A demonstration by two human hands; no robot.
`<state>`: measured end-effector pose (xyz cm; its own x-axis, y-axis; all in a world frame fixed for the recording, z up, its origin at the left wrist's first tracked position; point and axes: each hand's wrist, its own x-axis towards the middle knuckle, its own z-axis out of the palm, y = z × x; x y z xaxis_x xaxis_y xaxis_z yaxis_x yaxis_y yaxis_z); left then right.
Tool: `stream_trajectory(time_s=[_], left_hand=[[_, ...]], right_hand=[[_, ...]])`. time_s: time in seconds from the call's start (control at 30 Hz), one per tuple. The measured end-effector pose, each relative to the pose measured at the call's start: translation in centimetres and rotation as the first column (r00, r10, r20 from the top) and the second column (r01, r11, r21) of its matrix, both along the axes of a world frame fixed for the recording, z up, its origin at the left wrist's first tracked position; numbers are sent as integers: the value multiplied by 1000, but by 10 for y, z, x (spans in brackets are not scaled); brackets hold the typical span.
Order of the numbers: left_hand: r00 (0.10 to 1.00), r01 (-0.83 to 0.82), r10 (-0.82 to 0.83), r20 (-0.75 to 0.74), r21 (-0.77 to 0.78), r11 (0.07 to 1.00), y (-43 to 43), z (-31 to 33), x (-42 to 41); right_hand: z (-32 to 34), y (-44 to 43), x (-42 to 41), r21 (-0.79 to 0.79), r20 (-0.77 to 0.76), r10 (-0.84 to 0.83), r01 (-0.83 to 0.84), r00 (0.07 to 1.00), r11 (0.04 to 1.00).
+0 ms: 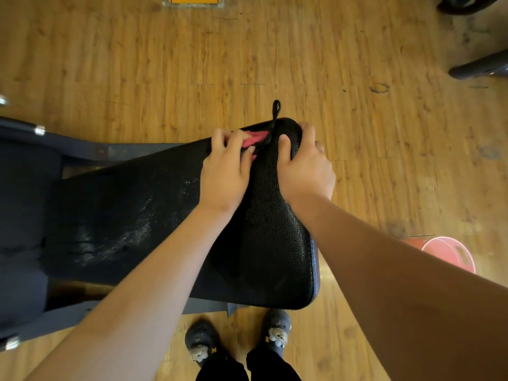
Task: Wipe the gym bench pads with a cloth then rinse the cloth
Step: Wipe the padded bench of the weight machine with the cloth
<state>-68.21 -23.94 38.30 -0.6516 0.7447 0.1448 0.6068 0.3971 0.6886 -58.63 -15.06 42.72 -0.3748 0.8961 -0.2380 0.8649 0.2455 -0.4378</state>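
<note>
My left grip curls round the pink cloth, holding it on the far end of the black pad. My right grip clasps that end's corner, thumb on top. A strap loop sticks out between them. A pink bucket stands on the floor to my right.

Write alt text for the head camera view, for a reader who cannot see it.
Seen from above, a person's left hand grips a pink cloth against the far edge of a black gym bench pad, while the right hand grips the pad's end beside it. A pink bucket stands on the wooden floor to the right.
</note>
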Motion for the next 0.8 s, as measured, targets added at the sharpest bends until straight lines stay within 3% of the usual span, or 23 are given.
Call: stream_trajectory(time_s=[0.07,0.13,0.27,0.4,0.5,0.63,0.8], left_hand=[[994,-102,102,37,3,995,5,2,4],[994,-97,95,50,36,995,8,6,11],[973,221,-219,-72,35,975,6,10,-2],[995,95,-97,-19,-94,991,12,-2,-44],[990,135,-133,52,-32,990,19,7,-39],[982,188,-190,17,66,980,27,17,-19],[992,113,-114,-57,-35,993,32,-5,-51]], right_hand=[[0,0,0,2,4,1,-1,1000,1000],[0,-1,-1,-1,3,2,-2,1000,1000],[1,0,-1,-13,-1,-6,6,1000,1000],[1,0,0,-2,19,5,-5,1000,1000],[0,0,-1,-2,24,-3,3,1000,1000],[0,-1,-1,2,26,-9,9,1000,1000],[1,-1,-1,13,44,2,-3,999,1000]])
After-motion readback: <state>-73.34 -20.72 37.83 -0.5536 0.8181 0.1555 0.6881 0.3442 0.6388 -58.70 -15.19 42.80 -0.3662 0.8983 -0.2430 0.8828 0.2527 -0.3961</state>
